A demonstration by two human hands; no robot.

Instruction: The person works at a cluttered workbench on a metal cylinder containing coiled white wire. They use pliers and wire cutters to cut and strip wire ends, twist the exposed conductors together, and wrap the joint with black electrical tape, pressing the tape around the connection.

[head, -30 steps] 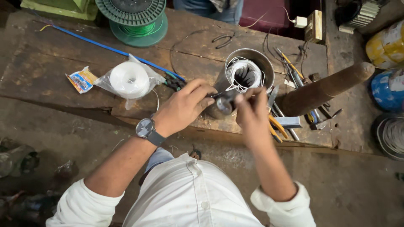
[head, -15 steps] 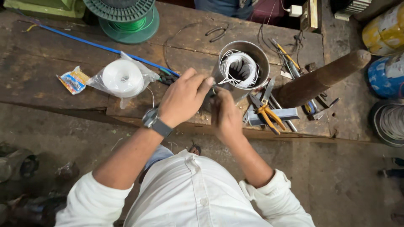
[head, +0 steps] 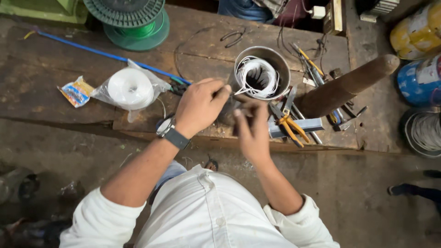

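Since half a second ago the two hands have stayed close together at the bench edge, and the right hand's fingers have lifted a little higher toward the metal can.

Far left on the wooden bench [head: 55,50] lies a small printed packet [head: 76,91], then a white roll in a clear bag [head: 130,88], with a green spool [head: 131,20] above it. The left hand [head: 198,104], a watch on its wrist, is curled knuckles-up and pinches a thin white wire [head: 238,92] between thumb and forefinger. The wire runs straight into the white wire coil [head: 257,76] sitting in the metal can [head: 277,62], just above both hands. The right hand [head: 251,128] stands palm-in, fingers bent around a small dark piece; what it is cannot be told. Right of it lie orange-handled pliers [head: 289,128] and a brown cylinder [head: 344,85].
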